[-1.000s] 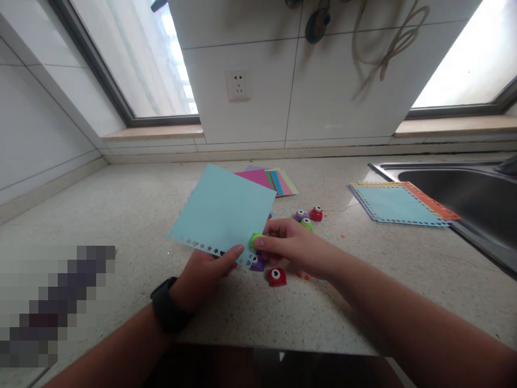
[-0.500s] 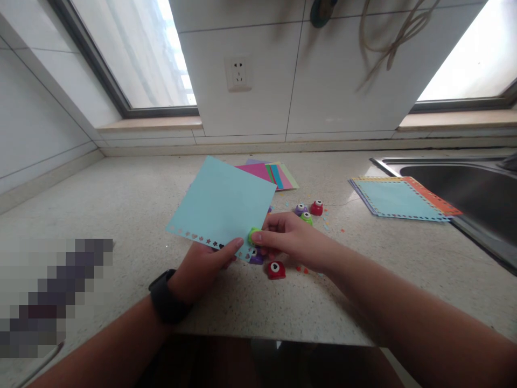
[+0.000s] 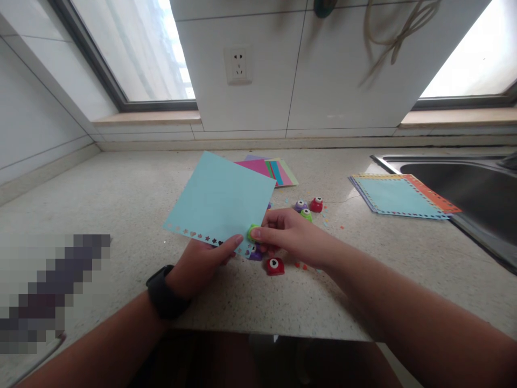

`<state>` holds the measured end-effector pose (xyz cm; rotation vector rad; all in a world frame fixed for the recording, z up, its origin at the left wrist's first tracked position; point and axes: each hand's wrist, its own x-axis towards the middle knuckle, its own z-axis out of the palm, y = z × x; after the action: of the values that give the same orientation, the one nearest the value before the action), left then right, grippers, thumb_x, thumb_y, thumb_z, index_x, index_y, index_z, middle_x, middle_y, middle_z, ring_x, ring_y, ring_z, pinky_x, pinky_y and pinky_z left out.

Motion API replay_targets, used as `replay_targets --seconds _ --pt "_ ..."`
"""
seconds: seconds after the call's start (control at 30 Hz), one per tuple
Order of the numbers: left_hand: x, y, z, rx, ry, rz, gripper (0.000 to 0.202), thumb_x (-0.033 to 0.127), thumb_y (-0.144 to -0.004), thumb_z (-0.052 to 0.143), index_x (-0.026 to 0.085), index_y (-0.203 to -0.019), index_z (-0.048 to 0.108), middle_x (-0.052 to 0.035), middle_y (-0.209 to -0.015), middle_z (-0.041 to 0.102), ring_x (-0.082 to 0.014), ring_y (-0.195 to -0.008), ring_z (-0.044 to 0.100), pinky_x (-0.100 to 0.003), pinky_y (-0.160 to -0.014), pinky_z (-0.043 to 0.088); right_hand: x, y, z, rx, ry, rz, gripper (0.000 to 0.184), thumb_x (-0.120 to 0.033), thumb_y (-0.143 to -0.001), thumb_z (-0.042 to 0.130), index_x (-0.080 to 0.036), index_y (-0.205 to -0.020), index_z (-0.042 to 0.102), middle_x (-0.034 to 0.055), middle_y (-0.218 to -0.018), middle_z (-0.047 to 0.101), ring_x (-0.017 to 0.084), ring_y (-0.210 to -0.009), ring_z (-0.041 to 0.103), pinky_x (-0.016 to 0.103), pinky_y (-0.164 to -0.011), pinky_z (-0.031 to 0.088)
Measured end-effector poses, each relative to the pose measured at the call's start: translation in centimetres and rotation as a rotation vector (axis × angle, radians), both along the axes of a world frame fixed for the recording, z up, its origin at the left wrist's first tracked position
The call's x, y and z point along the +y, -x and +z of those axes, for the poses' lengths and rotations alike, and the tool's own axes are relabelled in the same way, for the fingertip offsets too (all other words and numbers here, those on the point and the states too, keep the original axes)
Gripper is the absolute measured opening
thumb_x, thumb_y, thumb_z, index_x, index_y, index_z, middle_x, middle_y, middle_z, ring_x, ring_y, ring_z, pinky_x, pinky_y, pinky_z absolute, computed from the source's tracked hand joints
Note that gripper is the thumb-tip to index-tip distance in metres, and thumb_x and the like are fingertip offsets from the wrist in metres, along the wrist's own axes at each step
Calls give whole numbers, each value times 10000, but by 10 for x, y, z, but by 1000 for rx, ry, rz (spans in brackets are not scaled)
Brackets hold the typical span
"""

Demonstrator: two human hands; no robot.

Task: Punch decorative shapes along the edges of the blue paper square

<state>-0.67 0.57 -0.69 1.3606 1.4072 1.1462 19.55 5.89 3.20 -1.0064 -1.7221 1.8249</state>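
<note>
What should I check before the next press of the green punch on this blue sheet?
1. Left hand grips the blue sheet at its near edge: ok.
2. Right hand pinches the green punch at the right end of that edge: ok.
3. Edge seated fully in the punch slot: cannot tell, the fingers hide it.
4. Row of cut shapes runs evenly along the edge: ok.
5. Red punch and purple punch lie on the counter right by the sheet's corner, probably crowding it: not ok.
</note>
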Motion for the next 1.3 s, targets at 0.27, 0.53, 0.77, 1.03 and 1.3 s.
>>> replay_targets --seconds 0.27,0.53,0.77,1.03,1.3 --pt "0 0 2 33 -18 15 214 387 -801 717 197 -890 680 -28 -839 750 -211 -755 686 -343 -735 567 0 0 0 -7 -5 -2 377 -484 -794 754 -165 -739 562 4 -640 610 102 -523 555 236 -489 422" --pt "0 1 0 54 -42 28 234 399 -794 731 205 -920 700 -54 -894 776 -270 -1013 700 -386 -935 539 -1 1 0 25 -25 -15 401 -488 -768 778 -173 -706 537 5 -630 604 102 -523 536 235 -473 394" --pt "-1 -1 2 73 -65 12 286 402 -793 720 225 -1016 701 -52 -896 783 -285 -1139 664 -433 -1076 458 0 2 0 40 -52 4 383 -498 -769 772 -163 -770 585 13 -657 625 100 -520 527 239 -463 383" --pt "-2 0 4 144 -82 7 208 402 -783 721 247 -920 697 -33 -787 756 -287 -1062 683 -413 -1051 466 -1 1 0 9 -71 -28 395 -497 -768 776 -175 -750 549 9 -624 615 115 -516 565 237 -456 411" --pt "-1 0 2 113 -64 41 179 387 -772 727 247 -721 628 -1 -642 676 -246 -835 679 -369 -919 519 3 -2 0 31 4 -9 354 -442 -806 757 -178 -722 537 16 -651 642 112 -533 596 231 -493 463"
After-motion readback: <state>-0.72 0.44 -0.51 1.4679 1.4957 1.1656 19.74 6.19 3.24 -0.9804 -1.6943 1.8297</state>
